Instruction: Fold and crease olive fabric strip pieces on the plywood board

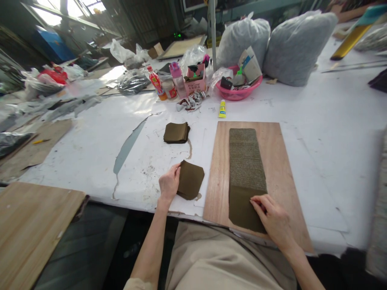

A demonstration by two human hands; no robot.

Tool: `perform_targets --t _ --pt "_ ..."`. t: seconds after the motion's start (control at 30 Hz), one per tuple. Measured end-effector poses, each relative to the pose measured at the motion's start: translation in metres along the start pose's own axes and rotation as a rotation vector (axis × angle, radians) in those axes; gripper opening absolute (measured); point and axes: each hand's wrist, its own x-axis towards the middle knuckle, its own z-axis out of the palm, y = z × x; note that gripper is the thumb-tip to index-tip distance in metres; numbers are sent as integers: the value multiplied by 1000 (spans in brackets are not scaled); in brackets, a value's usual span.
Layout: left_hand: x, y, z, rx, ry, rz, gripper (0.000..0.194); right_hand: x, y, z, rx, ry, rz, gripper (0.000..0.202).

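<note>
Wooden board (275,161), one: your landmark. On it, grey-brown textured strip (245,157), one showing; at its near end, flat brown panel (242,207), one, seemingly laid in place. Your right hand (273,215): thumb and fingertips together on that panel; whether cloth is caught, cannot tell. Left of the board, your left hand (169,183) pinches a brown bundle (192,181), layers uncountable. Beyond that, left of the board: brown stack (175,133), one, layers uncountable, apparently unused.
</note>
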Motion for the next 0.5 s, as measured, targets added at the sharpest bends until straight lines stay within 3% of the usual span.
perform_targets --t 0.33,0.5 --pt "-5 -10 11 245 28 109 36 0 0 0 55 -12 37 16" --pt "-8 -14 6 262 117 159 37 -4 -4 2 95 20 166 10"
